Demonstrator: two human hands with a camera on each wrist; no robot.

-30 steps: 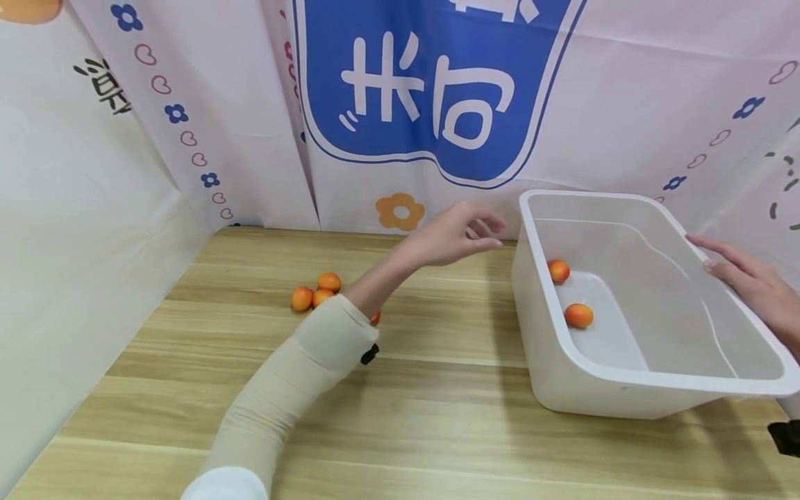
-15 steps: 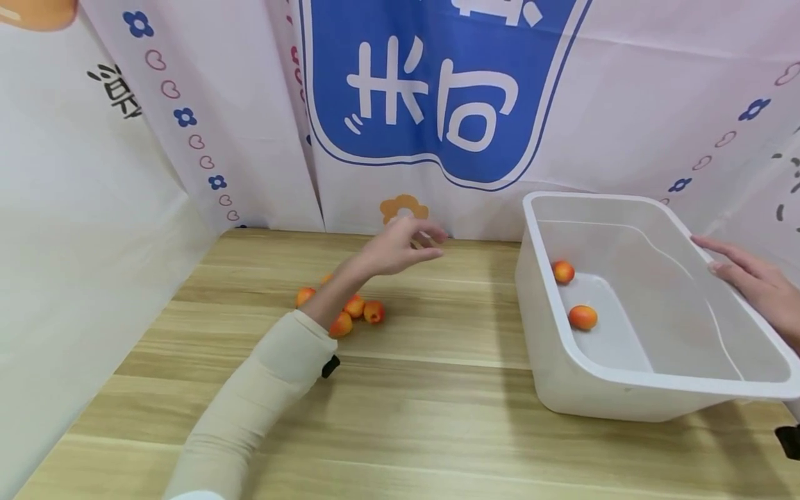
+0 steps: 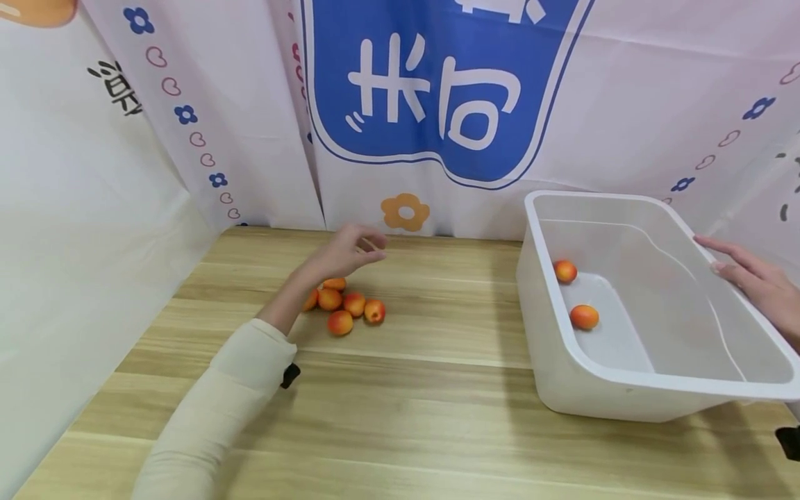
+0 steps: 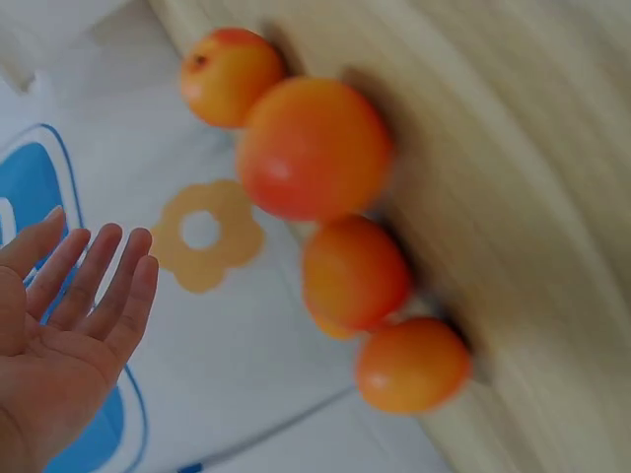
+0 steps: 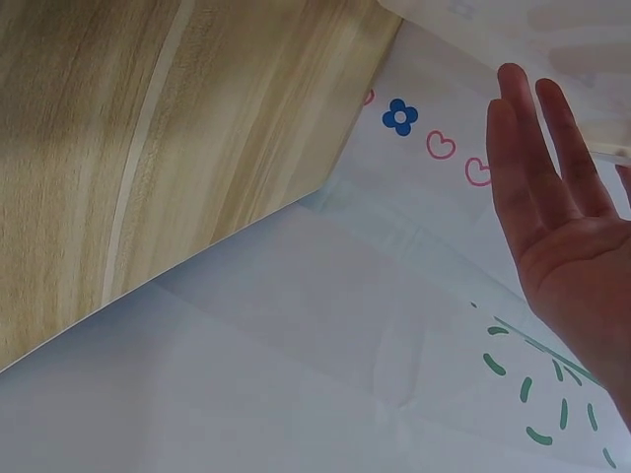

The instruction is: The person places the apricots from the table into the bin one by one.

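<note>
Your left hand [image 3: 346, 251], empty fingers loosely bent, hangs near apricots [image 3: 354, 305] bunched on the bench [image 3: 419, 410]; your right hand [image 3: 757, 279] touches the tub [image 3: 600, 397], fingers straight; brushing one apricot could roll others.

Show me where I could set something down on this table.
Bare table lies between the fruit cluster and the white tub, stretching nearer the camera beside the left sleeve. Another bare patch separates that sleeve from the left cloth wall. It's crowded at the cluster, near the left hand, and at the tub's rim, by the right hand.
</note>
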